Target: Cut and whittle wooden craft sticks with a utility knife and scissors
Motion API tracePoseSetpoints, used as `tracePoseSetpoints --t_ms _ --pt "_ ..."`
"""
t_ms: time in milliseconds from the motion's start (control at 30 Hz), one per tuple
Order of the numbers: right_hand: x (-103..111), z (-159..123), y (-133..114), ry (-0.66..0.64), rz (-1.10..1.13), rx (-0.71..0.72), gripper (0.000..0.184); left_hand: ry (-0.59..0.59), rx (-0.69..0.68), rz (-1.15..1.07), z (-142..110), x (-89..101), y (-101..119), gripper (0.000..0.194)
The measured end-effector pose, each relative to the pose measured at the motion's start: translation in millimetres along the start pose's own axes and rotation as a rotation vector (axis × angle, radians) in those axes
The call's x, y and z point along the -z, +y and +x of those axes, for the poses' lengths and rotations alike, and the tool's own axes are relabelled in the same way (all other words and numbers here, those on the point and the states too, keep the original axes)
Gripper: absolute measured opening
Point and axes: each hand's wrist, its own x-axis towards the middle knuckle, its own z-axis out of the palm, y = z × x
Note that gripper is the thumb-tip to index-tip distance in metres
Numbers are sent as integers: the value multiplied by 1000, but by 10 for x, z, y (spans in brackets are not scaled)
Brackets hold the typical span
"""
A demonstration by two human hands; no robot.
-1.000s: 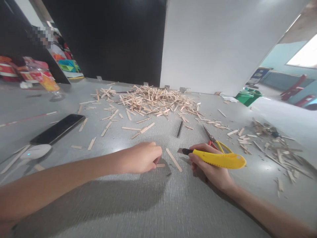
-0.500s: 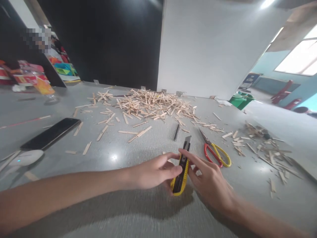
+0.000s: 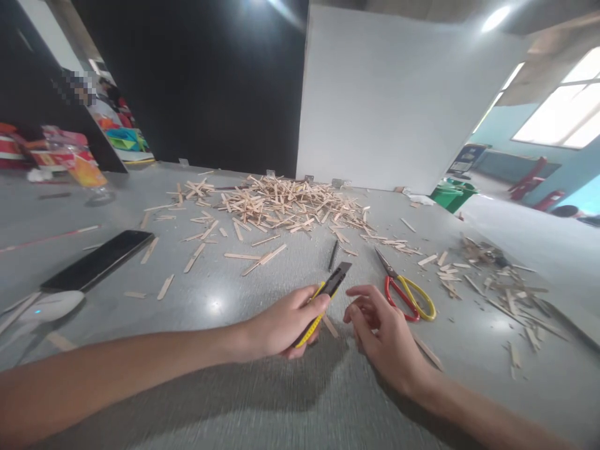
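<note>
My left hand [image 3: 285, 322] is closed round a yellow and black utility knife [image 3: 325, 297], whose tip points up and to the right. My right hand [image 3: 382, 334] hovers just right of the knife with fingers curled and apart, holding nothing. A wooden stick [image 3: 330, 325] lies on the grey table [image 3: 262, 400] between the two hands. Red and yellow scissors [image 3: 405, 287] rest to the right of my right hand.
A big heap of wooden sticks [image 3: 285, 203] covers the far middle of the table, with scraps [image 3: 497, 275] at the right. A black phone [image 3: 98, 259] and a white mouse-like device [image 3: 51, 306] lie at the left. A black pen [image 3: 333, 255] lies ahead. White and black boards stand behind.
The knife passed from my right hand into my left. My right hand let go and drew slightly right. The camera tilted up a little.
</note>
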Motion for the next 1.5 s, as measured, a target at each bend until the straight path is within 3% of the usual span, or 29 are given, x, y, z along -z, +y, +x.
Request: tracePoseSetpoints --t_ms 200,333,433,600,667,900,1133,1267,1400,1500 --pt "-52 -33 -119 -179 317 -258 39 -88 -22 -84 28 -18 -77 7" --pt "-122 -111 -210 -411 531 -401 55 16 -176 -189 66 -21 -85 25" --pt "-198 -141 -253 -478 704 -473 63 58 -201 -348 89 -48 -64 28" --pt "-334 -119 -228 -498 850 -470 64 -97 -183 -353 125 -151 -129 50" --pt "-373 -110 -218 -477 866 -457 63 -102 -201 -376 138 -182 -182 50" --pt "-343 -83 -234 -462 955 -379 46 53 -313 -529 168 -165 -243 42" --pt "-287 -122 -188 -502 894 -427 48 314 -504 -721 209 89 5 24" --pt "-275 -117 -178 -451 876 -417 48 324 -493 -736 234 179 77 16" --pt "-264 -81 -158 -347 841 -394 48 286 -459 -728 213 119 40 18" --pt "-263 -64 -138 -360 775 -394 49 245 -398 -715 192 60 6 22"
